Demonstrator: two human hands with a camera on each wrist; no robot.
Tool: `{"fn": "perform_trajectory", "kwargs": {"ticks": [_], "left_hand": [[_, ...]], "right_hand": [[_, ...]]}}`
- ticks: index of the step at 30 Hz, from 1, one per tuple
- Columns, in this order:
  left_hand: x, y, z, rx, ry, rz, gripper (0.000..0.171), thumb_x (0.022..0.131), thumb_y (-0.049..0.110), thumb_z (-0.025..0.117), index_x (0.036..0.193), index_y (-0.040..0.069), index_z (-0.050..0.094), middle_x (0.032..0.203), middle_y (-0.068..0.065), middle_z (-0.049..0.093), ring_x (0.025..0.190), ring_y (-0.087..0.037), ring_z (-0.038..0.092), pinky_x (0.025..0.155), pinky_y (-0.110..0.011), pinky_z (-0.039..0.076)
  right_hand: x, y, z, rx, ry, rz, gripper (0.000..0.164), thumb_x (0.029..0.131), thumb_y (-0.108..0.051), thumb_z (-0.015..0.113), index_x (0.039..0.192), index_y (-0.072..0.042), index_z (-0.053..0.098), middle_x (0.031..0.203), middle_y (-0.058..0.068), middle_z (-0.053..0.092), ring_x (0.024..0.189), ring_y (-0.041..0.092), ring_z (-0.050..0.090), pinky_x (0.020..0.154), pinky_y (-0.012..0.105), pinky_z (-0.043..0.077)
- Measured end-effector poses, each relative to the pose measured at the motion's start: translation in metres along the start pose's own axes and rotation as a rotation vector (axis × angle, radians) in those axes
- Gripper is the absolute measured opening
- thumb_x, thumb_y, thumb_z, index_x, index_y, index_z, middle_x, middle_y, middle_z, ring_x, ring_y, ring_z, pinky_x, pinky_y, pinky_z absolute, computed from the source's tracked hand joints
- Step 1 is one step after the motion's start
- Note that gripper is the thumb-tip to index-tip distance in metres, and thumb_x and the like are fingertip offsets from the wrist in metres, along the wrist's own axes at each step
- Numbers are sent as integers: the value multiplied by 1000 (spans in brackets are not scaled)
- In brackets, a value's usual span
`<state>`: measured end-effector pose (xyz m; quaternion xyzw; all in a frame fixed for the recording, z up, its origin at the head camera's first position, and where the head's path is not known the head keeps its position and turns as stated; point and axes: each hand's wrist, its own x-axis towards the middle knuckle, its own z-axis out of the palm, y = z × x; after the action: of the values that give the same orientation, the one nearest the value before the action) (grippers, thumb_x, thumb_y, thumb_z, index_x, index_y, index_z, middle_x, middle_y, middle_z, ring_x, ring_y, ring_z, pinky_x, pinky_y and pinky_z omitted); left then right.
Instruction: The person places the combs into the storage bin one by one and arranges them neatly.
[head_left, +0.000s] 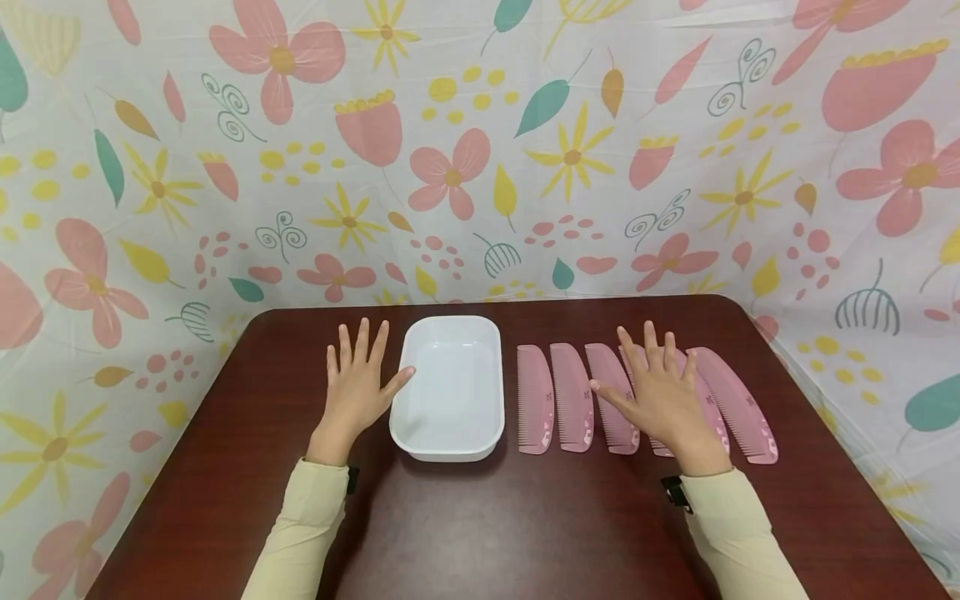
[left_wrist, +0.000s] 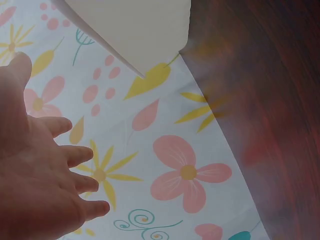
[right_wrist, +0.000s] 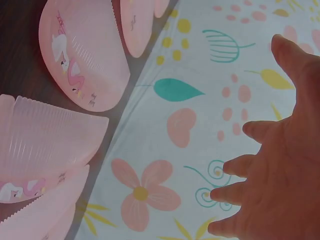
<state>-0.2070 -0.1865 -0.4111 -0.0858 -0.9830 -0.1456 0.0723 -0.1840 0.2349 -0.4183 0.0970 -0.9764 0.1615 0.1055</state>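
My left hand (head_left: 352,398) is spread, palm down, just left of a white rectangular plastic tray (head_left: 450,392). Its thumb overlaps the tray's left rim in the head view; whether it touches cannot be told. Several pink combs (head_left: 535,400) lie side by side to the right of the tray, teeth facing left. Over the right part of that row, my right hand (head_left: 663,400) is spread with nothing in its grasp, partly covering some combs. The left wrist view has the tray's edge (left_wrist: 135,30) and my fingers; the right wrist view has combs (right_wrist: 85,55) with a flamingo print.
Beneath everything is a dark reddish-brown table (head_left: 465,533) with rounded far corners. A white cloth (head_left: 465,92) printed with flowers and leaves hangs behind it and along both sides. Dark straps (head_left: 677,493) sit at the cuffs of the cream sleeves (head_left: 738,533).
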Motion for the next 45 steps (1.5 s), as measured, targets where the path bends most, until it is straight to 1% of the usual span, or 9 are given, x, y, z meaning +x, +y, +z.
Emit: {"fn": "perform_trajectory", "kwargs": {"ticks": [7,14,17,23,29,34,39,43,45], "left_hand": [[-1,1,0,-23,17,14,84,93,63,42,156,20,6,161,-13,-1,143,-36,-18,114,-60,-4],[-1,1,1,-71,46,41,83,94,60,45,156,20,8,161,-13,3,145,-36,-12,115,-59,1],[-2,1,0,-109,58,57,81,95,57,47,156,19,10,161,-14,5,145,-36,-10,115,-58,2],[-2,3,0,-172,94,81,77,96,51,49,156,17,14,159,-18,12,146,-36,-2,115,-59,9],[-2,5,2,-254,121,103,74,97,45,52,155,15,18,158,-18,16,145,-37,5,111,-64,16],[-4,6,4,-321,130,108,73,97,41,54,154,12,20,158,-17,18,145,-37,8,109,-67,19],[-4,5,5,-387,135,106,72,96,36,57,154,9,22,158,-16,19,145,-36,10,110,-64,19],[-4,5,5,-433,124,97,72,97,32,57,154,9,20,158,-14,19,145,-34,11,111,-62,20],[-4,4,5,-456,126,97,71,97,30,57,154,8,20,158,-15,20,145,-35,14,111,-61,21]], "right_hand": [[1,3,-1,5,41,-29,91,87,-58,58,156,-20,12,158,25,5,140,52,2,107,69,-9],[2,6,-6,0,57,-48,90,88,-58,57,156,-20,13,158,25,8,139,53,9,109,68,-4],[2,7,-7,11,59,-55,89,88,-56,58,156,-19,13,158,25,9,139,53,11,109,69,-3],[1,8,-10,23,74,-71,88,88,-53,60,156,-18,15,157,24,12,139,52,15,108,70,2],[2,9,-11,51,95,-98,86,89,-51,60,155,-15,18,156,26,16,139,50,17,109,69,4],[1,9,-12,76,100,-115,85,90,-51,59,154,-12,19,155,26,19,139,49,18,110,68,5],[2,11,-13,93,98,-120,85,90,-49,59,154,-10,18,157,23,17,140,47,18,112,65,4],[1,13,-13,111,101,-121,85,90,-48,60,154,-9,18,157,21,17,141,45,18,113,63,5],[1,14,-13,124,107,-125,85,90,-47,61,154,-8,20,157,21,19,141,44,19,113,63,7]]}}
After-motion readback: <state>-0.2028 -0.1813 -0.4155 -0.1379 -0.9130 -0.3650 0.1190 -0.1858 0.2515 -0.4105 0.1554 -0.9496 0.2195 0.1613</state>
